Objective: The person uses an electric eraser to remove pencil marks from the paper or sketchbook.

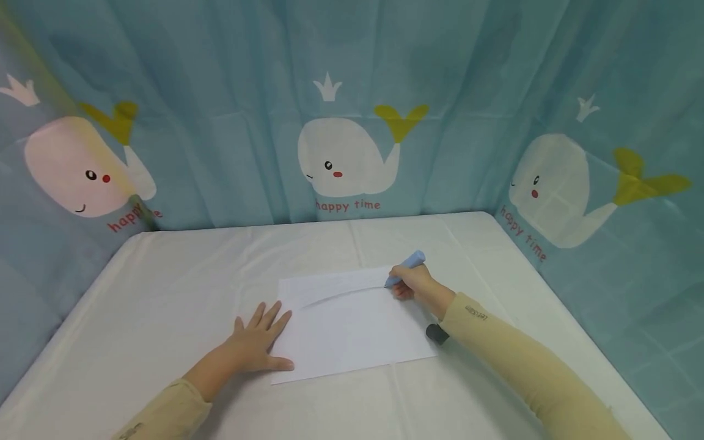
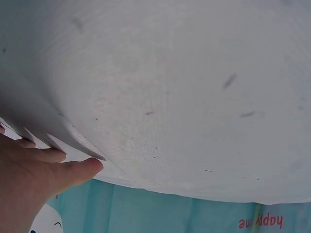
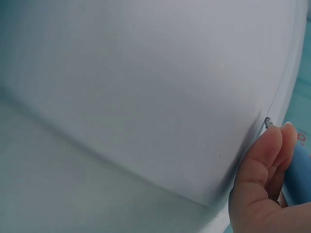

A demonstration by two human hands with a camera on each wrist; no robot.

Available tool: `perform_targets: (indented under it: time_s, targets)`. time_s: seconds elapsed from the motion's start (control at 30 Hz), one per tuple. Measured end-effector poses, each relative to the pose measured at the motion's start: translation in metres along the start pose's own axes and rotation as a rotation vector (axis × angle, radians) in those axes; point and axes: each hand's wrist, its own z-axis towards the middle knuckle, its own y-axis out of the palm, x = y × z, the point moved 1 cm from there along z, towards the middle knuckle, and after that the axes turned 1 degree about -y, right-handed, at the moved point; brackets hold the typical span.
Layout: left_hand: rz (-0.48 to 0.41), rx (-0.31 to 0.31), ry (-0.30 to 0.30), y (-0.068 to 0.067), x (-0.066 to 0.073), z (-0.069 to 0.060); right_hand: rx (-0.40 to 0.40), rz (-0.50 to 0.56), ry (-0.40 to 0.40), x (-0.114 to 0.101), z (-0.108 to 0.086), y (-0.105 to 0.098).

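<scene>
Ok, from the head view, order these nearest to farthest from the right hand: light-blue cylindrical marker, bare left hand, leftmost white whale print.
1. Light-blue marker, gripped in the right hand.
2. Left hand, at the white paper's left edge.
3. Leftmost whale print, farther left, on the blue curtain.

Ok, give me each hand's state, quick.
Left hand: open, fingers spread at the edge of the paper.
Right hand: closed, holding the blue pen.

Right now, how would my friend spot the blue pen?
On the white-covered table lies a white paper sheet. Near its far right corner, the right hand holds the pen. Thick and light blue, it stands out from the white sheet.
</scene>
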Motion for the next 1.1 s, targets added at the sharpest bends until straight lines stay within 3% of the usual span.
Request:
perform_targets:
  time_s: [0.27, 0.53, 0.73, 0.93, 1.1]
  targets:
    - [0.003, -0.013, -0.002, 0.0000, -0.0007, 0.0000, 0.004, -0.005, 0.005, 0.0000, -0.0001, 0.0026]
    - [0.002, -0.017, -0.002, 0.0005, -0.0001, 0.0007, 0.046, 0.067, 0.008, 0.0002, 0.0026, -0.0024]
    - [-0.006, -0.005, 0.002, -0.0007, 0.0004, -0.0009, -0.014, -0.008, -0.009, -0.0007, 0.0003, 0.0020]
    - [0.002, -0.006, 0.003, -0.0008, 0.0005, -0.0014, 0.018, 0.016, -0.018, -0.0006, 0.0005, 0.0039]
    - [0.014, -0.008, 0.000, -0.0011, -0.0003, -0.0010, -0.008, -0.004, -0.007, -0.0018, -0.0024, 0.0054]
